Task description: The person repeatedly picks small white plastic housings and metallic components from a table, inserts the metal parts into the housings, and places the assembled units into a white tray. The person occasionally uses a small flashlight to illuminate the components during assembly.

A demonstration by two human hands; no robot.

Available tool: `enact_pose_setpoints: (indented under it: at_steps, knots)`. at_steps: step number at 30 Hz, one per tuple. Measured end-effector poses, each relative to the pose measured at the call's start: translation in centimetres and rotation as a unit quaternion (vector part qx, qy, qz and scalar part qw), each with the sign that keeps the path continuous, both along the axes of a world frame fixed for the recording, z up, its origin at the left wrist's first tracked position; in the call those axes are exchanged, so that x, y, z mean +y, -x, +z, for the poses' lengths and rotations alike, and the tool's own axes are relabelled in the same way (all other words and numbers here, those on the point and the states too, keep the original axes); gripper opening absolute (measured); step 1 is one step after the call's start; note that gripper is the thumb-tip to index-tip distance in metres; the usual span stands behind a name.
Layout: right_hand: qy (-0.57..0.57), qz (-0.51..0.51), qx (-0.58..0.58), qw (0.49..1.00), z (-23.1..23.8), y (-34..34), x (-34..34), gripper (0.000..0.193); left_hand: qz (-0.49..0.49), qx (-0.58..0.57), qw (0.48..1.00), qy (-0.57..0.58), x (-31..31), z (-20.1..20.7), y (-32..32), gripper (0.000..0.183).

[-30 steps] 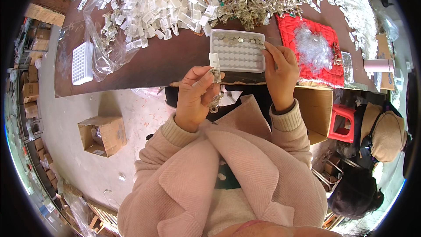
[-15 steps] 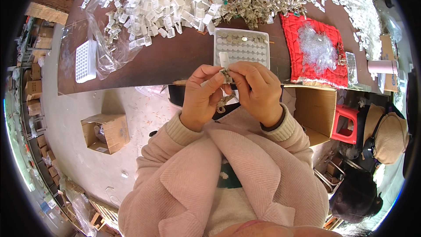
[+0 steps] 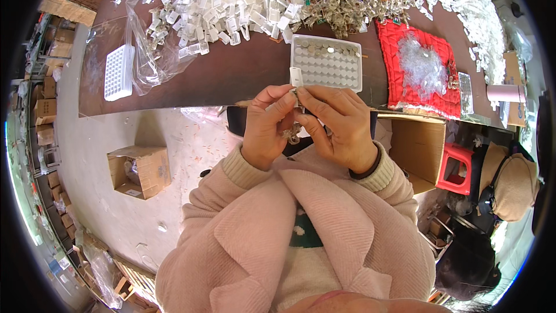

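Observation:
My left hand [image 3: 266, 128] and my right hand [image 3: 343, 126] meet in front of my chest, just off the table's near edge. Between their fingertips is a small part with a white translucent plastic casing [image 3: 296, 76] sticking up and a metal clasp [image 3: 292, 134] dangling below. Both hands are closed on it; the fingers hide its middle. Right beyond them lies a pale tray [image 3: 359, 72] with rows of round hollows. Silvery discs [image 3: 330, 50] sit in its far rows.
White plastic casings [image 3: 231, 0] and metal clasps [image 3: 347, 3] are heaped along the far table. A red cloth [image 3: 395, 84] at right bears clear plastic bits [image 3: 423, 64]. White gridded trays [image 3: 119, 72] lie left. Cardboard boxes [image 3: 153, 171] and a red stool [image 3: 457, 168] stand below.
My right fingers have shifted and the right index finger and thumb now press nearer the part's middle. The dangling clasp is more covered. The view has shifted slightly.

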State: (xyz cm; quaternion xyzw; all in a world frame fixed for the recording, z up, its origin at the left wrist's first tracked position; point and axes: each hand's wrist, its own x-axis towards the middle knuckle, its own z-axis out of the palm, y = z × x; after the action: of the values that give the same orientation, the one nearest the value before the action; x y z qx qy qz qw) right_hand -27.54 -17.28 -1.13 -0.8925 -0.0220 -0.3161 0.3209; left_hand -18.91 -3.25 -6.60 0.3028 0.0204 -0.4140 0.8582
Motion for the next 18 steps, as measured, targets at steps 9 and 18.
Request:
enact_pose_setpoints:
  at_steps: [9, 18]
  knots:
    - [-0.609, 0.064, 0.128, 0.78, -1.2, -1.3, -0.5, 0.028, -0.081, 0.007, 0.995, 0.063, 0.3, 0.8, 0.6, 0.015]
    - [-0.246, 0.124, -0.075, 0.958, -1.6, -0.8, 0.0, 0.027, -0.078, 0.07, 0.986, 0.129, 0.6, 1.1, 1.1, 0.021]
